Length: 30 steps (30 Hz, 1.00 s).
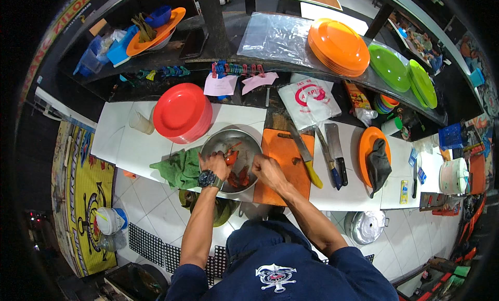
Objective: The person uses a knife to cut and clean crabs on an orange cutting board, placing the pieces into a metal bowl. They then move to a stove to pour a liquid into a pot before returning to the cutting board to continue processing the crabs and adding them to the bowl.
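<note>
A round metal bowl (249, 145) stands before me, with red-orange crab pieces (243, 176) inside. My left hand (216, 166), below a dark wristwatch (210, 179), reaches into the bowl against a shiny orange-red crab piece (231, 157); whether its fingers grip the piece is hard to tell. My right hand (267, 169) is curled at the bowl's right rim, its fingertips turned down and out of sight, so anything within them is hidden. Right of the bowl lies an orange cutting board (273, 145) with a yellow-handled knife (310, 172) across it. A green cloth (181, 168) lies left of the bowl.
A stack of red plates (182, 113) stands behind the bowl, a plastic cup (141, 123) beside it. Right of the board lie a blue-handled knife (334, 176), a cleaver (333, 139) and an orange plate (364, 156) with a dark cloth (379, 166). Orange plates (339, 45) crowd the shelf above.
</note>
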Tool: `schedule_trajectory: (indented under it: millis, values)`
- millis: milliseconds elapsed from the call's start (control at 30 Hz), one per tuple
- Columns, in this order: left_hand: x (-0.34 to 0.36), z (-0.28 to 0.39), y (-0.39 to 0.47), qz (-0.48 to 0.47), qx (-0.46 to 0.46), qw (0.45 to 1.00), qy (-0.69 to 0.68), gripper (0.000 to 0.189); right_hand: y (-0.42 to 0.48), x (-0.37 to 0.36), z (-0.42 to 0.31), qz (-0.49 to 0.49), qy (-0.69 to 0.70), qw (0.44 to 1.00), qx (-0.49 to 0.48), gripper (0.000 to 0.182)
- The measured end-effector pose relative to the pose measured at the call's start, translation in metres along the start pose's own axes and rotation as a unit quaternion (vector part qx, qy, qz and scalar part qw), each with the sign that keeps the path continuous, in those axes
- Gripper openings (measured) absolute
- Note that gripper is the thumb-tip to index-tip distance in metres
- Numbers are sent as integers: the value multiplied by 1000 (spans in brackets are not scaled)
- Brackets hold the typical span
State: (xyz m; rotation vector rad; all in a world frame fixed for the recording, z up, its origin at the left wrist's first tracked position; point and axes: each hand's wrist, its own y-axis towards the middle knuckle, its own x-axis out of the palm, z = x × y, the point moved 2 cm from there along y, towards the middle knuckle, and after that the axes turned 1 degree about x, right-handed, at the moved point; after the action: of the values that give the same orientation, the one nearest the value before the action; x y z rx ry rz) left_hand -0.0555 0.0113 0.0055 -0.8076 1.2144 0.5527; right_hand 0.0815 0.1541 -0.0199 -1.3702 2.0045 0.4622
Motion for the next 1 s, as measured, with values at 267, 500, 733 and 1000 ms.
schedule_trajectory:
  millis: [267, 500, 733, 1000]
  values:
    - [5, 0, -13, 17, -15, 999, 42, 58, -29, -53, 7, -7, -54, 998, 32, 38]
    - [22, 14, 2, 12, -62, 998, 11, 61, -75, -62, 48, 43, -15, 997, 55, 31]
    - [21, 60, 13, -1, 61, 986, -155, 67, -100, -79, 94, 109, 75, 989, 60, 24]
    - [104, 180, -11, -95, 92, 991, -35, 68, -110, -89, 106, 87, 110, 987, 76, 19]
